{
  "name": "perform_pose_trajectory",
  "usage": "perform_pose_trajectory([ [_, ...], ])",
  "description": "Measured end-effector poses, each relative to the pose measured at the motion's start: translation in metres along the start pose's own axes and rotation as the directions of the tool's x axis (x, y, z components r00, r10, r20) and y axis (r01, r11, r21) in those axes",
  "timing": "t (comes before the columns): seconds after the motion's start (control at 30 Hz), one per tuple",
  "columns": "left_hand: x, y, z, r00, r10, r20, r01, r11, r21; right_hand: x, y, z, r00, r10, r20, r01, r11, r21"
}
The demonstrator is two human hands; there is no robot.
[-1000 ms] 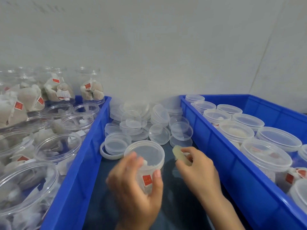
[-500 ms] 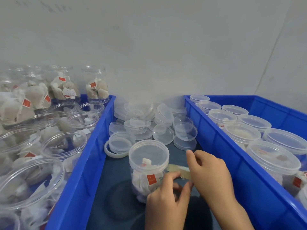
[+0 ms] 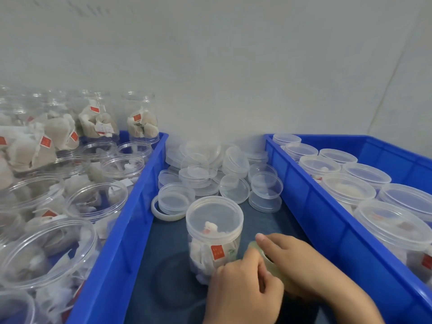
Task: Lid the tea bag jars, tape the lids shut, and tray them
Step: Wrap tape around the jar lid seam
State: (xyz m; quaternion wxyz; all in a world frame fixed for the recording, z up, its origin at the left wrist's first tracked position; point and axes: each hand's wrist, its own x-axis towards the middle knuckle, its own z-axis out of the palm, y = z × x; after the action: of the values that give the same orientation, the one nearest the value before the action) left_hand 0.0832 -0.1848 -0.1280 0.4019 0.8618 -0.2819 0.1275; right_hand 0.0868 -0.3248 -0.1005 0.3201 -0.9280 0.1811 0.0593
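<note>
Both hands meet low in the view over a dark blue bench (image 3: 163, 253), a matte surface running as a strip between two bright blue plastic trays. The left hand (image 3: 240, 291) has its fingers curled and its fingertips pinched together against a roll of clear tape (image 3: 268, 263). The right hand (image 3: 301, 267) grips that roll from the other side, its forefinger laid over the top. Whether a strip of tape is drawn out between them cannot be told.

Just ahead of the left hand, touching its knuckles, stands a lidded jar (image 3: 214, 232) of tea bags, upright on the bench, with a red tag showing through its clear wall. Further ahead of both hands lies a heap of loose clear lids (image 3: 219, 174), some flat, some tilted on each other. A white ring (image 3: 163, 212) lies on the bench at the heap's near left edge, with one lid sitting in it.

Out to the left of the left hand, the left tray (image 3: 121, 230) holds open jars (image 3: 44, 251) of tea bags, with more jars stacked at its far end. To the right of the right hand, the right tray (image 3: 327, 218) holds capped jars (image 3: 395, 228) in rows.

Beyond everything rises a plain pale grey wall (image 3: 233, 66), with a corner seam running down on the far right
</note>
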Motion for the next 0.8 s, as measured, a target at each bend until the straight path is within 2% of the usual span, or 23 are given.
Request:
perform_pose_trajectory([
  [0.07,0.003,-0.001,-0.006,0.995,0.048,0.091,-0.054,0.997,0.064,0.002,-0.003,-0.001,0.998,0.028,-0.053,-0.025,0.998,0.052],
  [0.1,0.008,0.006,-0.012,0.993,0.069,0.091,-0.074,0.996,0.056,0.003,-0.005,0.0,0.993,0.04,-0.108,-0.03,0.994,0.101],
  [0.17,0.01,0.007,-0.017,0.974,0.216,-0.067,-0.209,0.972,0.104,0.002,-0.009,0.002,0.963,0.04,-0.268,0.022,0.974,0.224],
  [0.23,0.01,0.004,-0.02,0.938,0.3,-0.175,-0.281,0.952,0.124,-0.001,-0.012,0.001,0.895,0.031,-0.445,0.135,0.932,0.337],
  [0.3,0.011,0.002,-0.026,0.893,0.377,-0.247,-0.35,0.925,0.147,-0.005,-0.014,-0.001,0.808,0.003,-0.59,0.258,0.897,0.358],
  [0.37,0.011,-0.001,-0.032,0.838,0.449,-0.31,-0.426,0.893,0.143,-0.012,-0.016,-0.002,0.715,-0.1,-0.691,0.411,0.861,0.301],
  [0.43,0.01,-0.008,-0.038,0.817,0.455,-0.356,-0.458,0.885,0.081,-0.018,-0.016,-0.003,0.685,-0.207,-0.698,0.512,0.819,0.259],
  [0.57,0.013,-0.018,-0.049,0.821,0.365,-0.438,-0.398,0.917,0.018,-0.028,-0.02,-0.002,0.763,-0.358,-0.539,0.549,0.798,0.247],
  [0.63,0.014,-0.023,-0.05,0.809,0.343,-0.478,-0.38,0.925,0.02,-0.031,-0.024,0.0,0.771,-0.426,-0.473,0.566,0.799,0.204],
  [0.8,0.013,-0.035,-0.045,0.768,0.353,-0.535,-0.357,0.929,0.1,-0.031,-0.022,-0.004,0.723,-0.514,-0.461,0.644,0.744,0.18],
])
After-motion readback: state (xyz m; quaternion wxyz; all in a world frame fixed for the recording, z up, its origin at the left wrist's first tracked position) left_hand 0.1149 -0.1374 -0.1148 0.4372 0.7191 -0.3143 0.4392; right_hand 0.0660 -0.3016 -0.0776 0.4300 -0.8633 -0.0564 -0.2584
